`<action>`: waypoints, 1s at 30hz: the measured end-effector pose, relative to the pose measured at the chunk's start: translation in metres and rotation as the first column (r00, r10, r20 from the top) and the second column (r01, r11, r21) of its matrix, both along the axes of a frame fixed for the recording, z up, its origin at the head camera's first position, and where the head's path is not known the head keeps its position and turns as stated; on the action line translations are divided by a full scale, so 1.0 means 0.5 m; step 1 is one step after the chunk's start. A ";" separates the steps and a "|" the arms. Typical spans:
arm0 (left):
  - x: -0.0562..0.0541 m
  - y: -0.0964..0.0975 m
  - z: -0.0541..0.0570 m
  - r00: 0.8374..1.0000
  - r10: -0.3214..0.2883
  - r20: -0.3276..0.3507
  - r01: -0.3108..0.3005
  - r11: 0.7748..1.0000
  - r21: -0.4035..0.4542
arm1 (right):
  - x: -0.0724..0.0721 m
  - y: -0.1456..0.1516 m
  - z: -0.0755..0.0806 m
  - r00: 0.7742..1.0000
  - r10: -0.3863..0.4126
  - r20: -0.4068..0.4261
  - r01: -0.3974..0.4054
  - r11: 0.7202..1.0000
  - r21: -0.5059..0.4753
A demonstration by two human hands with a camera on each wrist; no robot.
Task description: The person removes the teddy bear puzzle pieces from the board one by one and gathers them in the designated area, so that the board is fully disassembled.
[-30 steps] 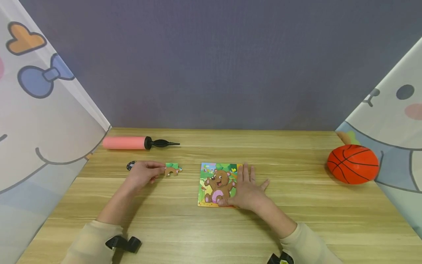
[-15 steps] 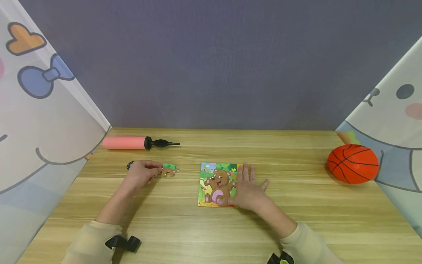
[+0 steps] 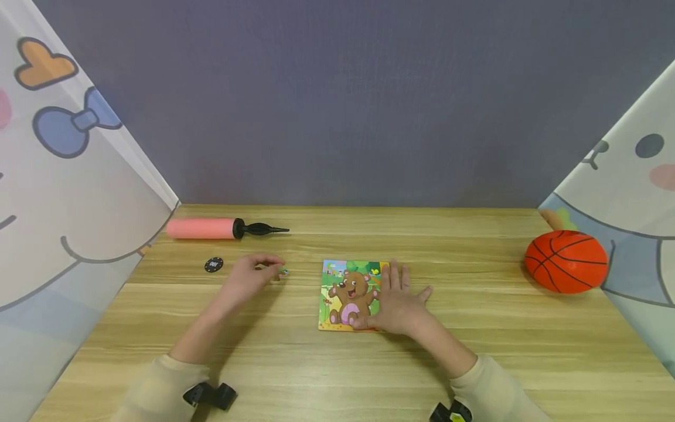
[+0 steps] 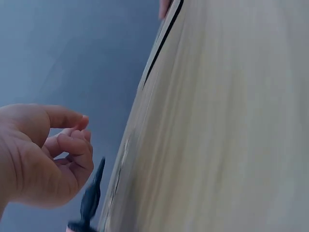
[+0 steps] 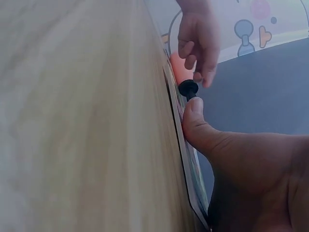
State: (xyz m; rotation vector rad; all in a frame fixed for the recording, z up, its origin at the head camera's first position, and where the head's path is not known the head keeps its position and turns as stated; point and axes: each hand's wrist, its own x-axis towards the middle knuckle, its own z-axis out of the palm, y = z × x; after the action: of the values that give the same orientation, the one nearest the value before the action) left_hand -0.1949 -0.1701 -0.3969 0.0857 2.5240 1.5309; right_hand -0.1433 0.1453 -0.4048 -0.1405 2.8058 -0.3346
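Observation:
My left hand (image 3: 250, 274) hovers over a small jigsaw piece (image 3: 285, 273), and most of that piece is hidden beneath its fingers. In the left wrist view, the left hand (image 4: 46, 159) has loosely bent fingers, with nothing showing between thumb and forefinger. To the right lies a square bear jigsaw puzzle (image 3: 350, 296) on the wooden table. Spread flat, my right hand (image 3: 398, 305) rests on the puzzle's right part and covers that edge. Its thumb (image 5: 195, 118) reaches along the puzzle in the right wrist view.
A pink hand pump (image 3: 200, 228) with a black nozzle lies at the back left. Near the left hand is a black poker chip (image 3: 213, 265). An orange-red toy basketball (image 3: 566, 261) sits at the far right, and a grey panel (image 3: 337, 105) stands behind the table (image 3: 337, 375).
My left hand first draws the jigsaw piece slightly leftward, then shifts right over it and covers most of it. The poker chip comes fully into sight. The right hand stays on the puzzle.

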 end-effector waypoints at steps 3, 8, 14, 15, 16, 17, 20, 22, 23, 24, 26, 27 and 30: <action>0.011 0.037 0.005 0.998 -0.051 -0.026 0.050 0.999 -0.019 | -0.001 0.006 0.005 1.000 0.014 0.017 -0.014 1.000 -0.010; 0.023 0.084 0.010 0.992 -0.122 -0.029 0.121 0.992 -0.022 | -0.005 0.013 0.011 0.999 0.040 0.011 -0.040 0.999 -0.004; 0.029 0.127 0.009 0.986 -0.159 -0.048 0.159 0.987 -0.001 | -0.004 0.016 0.012 0.999 0.033 -0.018 -0.033 0.999 0.012; 0.030 0.134 0.009 0.985 -0.164 -0.049 0.164 0.986 0.004 | -0.004 0.015 0.011 0.999 0.029 -0.020 -0.028 1.000 0.014; 0.030 0.142 0.008 0.984 -0.171 -0.052 0.171 0.985 0.008 | -0.003 0.015 0.011 1.000 0.024 -0.020 -0.023 1.000 0.016; 0.030 0.149 0.008 0.982 -0.180 -0.050 0.180 0.983 0.013 | -0.003 0.014 0.011 1.000 0.017 -0.017 -0.016 1.000 0.020; 0.028 0.172 0.005 0.973 -0.223 -0.055 0.225 0.974 0.032 | -0.003 0.014 0.009 1.000 -0.006 -0.011 0.007 1.000 0.024; 0.026 0.187 0.001 0.964 -0.260 -0.060 0.263 0.964 0.048 | -0.003 0.014 0.008 1.000 -0.022 -0.001 0.022 0.999 0.026; 0.025 0.194 -0.001 0.959 -0.279 -0.057 0.282 0.958 0.057 | -0.003 0.014 0.007 1.000 -0.029 0.004 0.029 0.999 0.025; 0.025 0.201 -0.003 0.954 -0.295 -0.055 0.298 0.952 0.069 | -0.003 0.014 0.006 0.999 -0.034 0.007 0.034 0.999 0.025; 0.023 0.212 -0.009 0.947 -0.318 -0.049 0.321 0.943 0.084 | -0.004 0.015 0.005 0.999 -0.043 0.014 0.042 0.999 0.023; 0.022 0.217 -0.011 0.945 -0.324 -0.046 0.327 0.941 0.090 | -0.004 0.015 0.004 0.999 -0.045 0.017 0.045 0.999 0.023; 0.019 0.229 -0.018 0.943 -0.332 -0.027 0.333 0.938 0.100 | -0.005 0.016 0.002 0.998 -0.051 0.024 0.050 0.999 0.016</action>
State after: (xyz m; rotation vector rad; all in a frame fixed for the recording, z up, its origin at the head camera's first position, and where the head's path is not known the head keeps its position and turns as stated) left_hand -0.1855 -0.0556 -0.4061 0.5085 2.2864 1.5190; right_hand -0.1458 0.1535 -0.4039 -0.0618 2.7906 -0.3246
